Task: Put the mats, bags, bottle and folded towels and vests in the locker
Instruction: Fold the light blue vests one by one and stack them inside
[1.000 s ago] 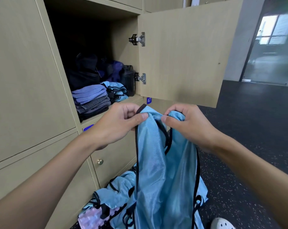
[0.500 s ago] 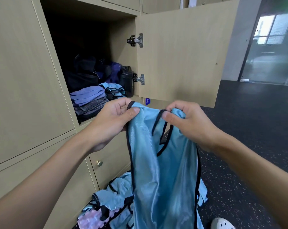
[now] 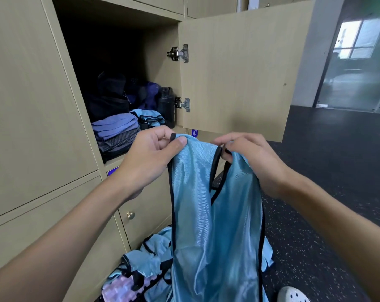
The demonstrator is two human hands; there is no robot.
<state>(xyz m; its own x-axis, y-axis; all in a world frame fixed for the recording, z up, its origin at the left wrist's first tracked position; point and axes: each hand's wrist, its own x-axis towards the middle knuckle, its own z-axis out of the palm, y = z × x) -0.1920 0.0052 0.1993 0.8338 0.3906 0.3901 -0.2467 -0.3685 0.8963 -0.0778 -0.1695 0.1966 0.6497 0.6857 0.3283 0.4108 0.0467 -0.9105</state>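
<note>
A light blue vest with black trim hangs in front of me, held up by its shoulders. My left hand pinches the left shoulder strap and my right hand pinches the right one. Behind them the locker stands open. Inside lie folded towels, a folded blue vest, dark bags and a black bottle. More blue vests lie in a heap on the floor, partly over a pink-and-lilac mat.
The locker door swings out to the right, just above my hands. Closed locker fronts fill the left side, with a brass knob lower down. Dark speckled floor stretches right; a white shoe shows at the bottom.
My hands have moved apart a little, spreading the top of the vest wider so its neckline opens. The vest hangs flatter than a second ago.
</note>
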